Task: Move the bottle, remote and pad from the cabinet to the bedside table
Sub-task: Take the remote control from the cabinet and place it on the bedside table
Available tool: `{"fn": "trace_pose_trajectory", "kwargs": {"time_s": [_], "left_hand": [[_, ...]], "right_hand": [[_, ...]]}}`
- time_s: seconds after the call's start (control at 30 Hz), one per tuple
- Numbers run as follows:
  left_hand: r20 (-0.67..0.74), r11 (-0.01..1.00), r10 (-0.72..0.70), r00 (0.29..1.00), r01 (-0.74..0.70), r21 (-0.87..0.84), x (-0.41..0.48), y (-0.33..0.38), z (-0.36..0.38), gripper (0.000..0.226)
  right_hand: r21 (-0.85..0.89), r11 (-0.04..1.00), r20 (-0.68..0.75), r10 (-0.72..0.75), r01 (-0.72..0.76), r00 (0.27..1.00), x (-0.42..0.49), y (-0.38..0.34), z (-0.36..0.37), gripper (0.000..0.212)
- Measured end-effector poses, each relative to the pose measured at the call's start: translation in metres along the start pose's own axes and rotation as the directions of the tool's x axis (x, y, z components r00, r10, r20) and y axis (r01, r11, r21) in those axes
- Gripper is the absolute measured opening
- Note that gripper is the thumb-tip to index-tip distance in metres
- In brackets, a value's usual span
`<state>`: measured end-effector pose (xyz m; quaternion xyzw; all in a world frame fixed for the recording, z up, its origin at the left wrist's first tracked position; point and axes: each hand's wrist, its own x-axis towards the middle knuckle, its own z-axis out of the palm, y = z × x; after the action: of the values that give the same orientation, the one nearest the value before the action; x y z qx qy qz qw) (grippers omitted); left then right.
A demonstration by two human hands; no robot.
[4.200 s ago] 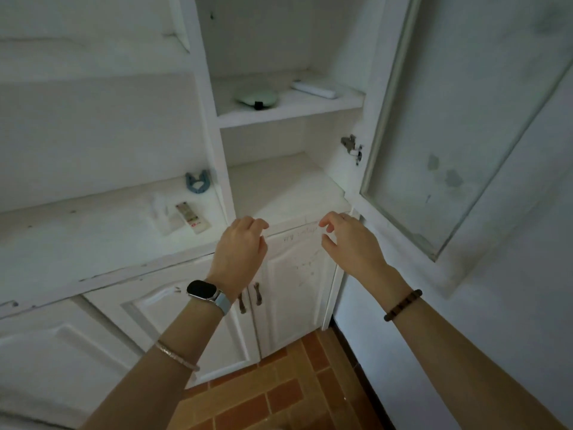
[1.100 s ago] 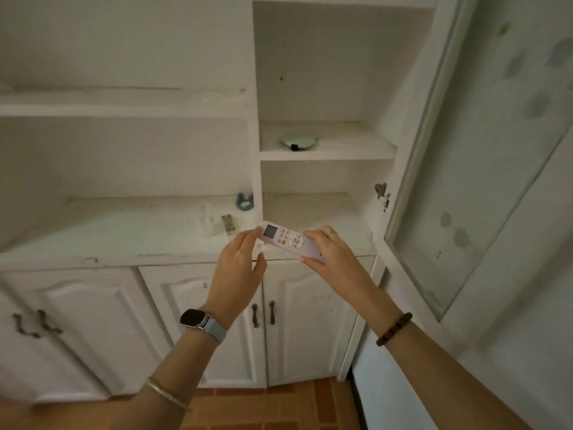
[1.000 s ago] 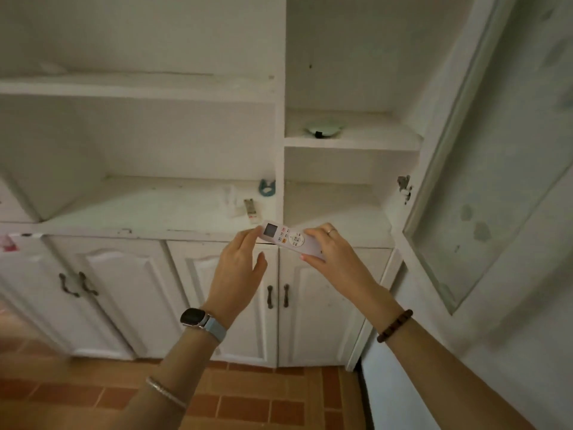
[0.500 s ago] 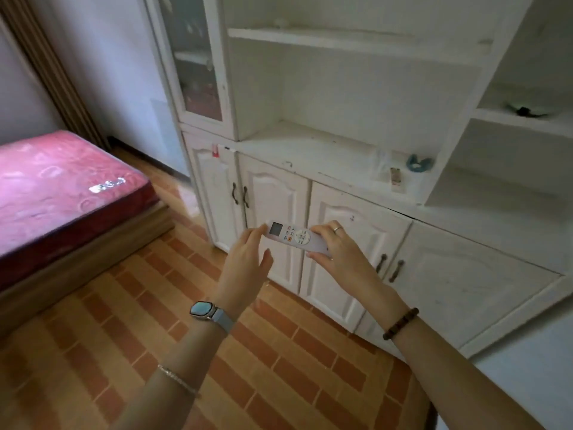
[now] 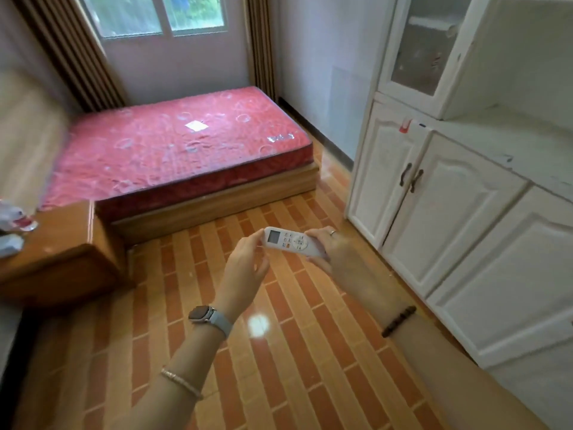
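Observation:
A white remote (image 5: 290, 241) with a small screen and coloured buttons is held flat in front of me over the tiled floor. My right hand (image 5: 333, 254) grips its right end. My left hand (image 5: 246, 265) touches its left end with the fingertips. The wooden bedside table (image 5: 59, 243) stands at the left, beside the bed. The white cabinet (image 5: 459, 193) runs along the right side. The bottle and the pad are not in view.
A bed with a red mattress (image 5: 176, 147) lies ahead under the window. Some blurred white and red items (image 5: 12, 221) sit at the left edge on the bedside table. Orange brick-pattern floor (image 5: 279, 352) spreads between bed, table and cabinet.
My view has swung left from the cabinet shelves to the bed and bedside table. Both hands keep the same hold on the remote, taken off the upper shelf since the earliest frame.

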<state>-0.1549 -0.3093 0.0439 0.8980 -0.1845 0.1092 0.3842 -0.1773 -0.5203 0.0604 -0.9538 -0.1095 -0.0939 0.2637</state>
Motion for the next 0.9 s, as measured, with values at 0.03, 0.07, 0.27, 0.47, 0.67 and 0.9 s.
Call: {"fn": "trace_pose_trajectory", "kwargs": {"time_s": [0.03,0.07,0.27,0.47,0.67,0.9], "left_hand": [[-0.018,1.000,-0.018,1.000,0.018,0.019,-0.005,-0.017,-0.018,0.049],[-0.041,0.999,-0.037,0.998,0.038,0.036,-0.010,-0.034,-0.035,0.051],[-0.165,0.973,-0.177,0.970,0.198,0.118,-0.043,-0.112,-0.123,0.058],[-0.293,0.917,-0.323,0.900,0.374,0.139,-0.065,-0.174,-0.176,0.053],[-0.402,0.838,-0.432,0.807,0.524,0.151,-0.042,-0.229,-0.198,0.052],[-0.515,0.783,-0.489,0.704,0.614,0.096,0.031,-0.274,-0.211,0.052]], "right_hand": [[0.017,1.000,0.019,-0.025,0.024,1.000,0.011,-0.018,0.013,0.049],[0.029,0.998,0.034,-0.058,0.057,0.998,0.023,-0.035,0.026,0.049],[0.139,0.960,0.162,-0.264,0.243,0.951,0.083,-0.121,0.099,0.051],[0.250,0.880,0.279,-0.464,0.403,0.841,0.140,-0.174,0.166,0.049],[0.357,0.796,0.334,-0.598,0.490,0.729,0.220,-0.198,0.222,0.048],[0.417,0.719,0.345,-0.691,0.556,0.636,0.336,-0.209,0.252,0.048]]}}
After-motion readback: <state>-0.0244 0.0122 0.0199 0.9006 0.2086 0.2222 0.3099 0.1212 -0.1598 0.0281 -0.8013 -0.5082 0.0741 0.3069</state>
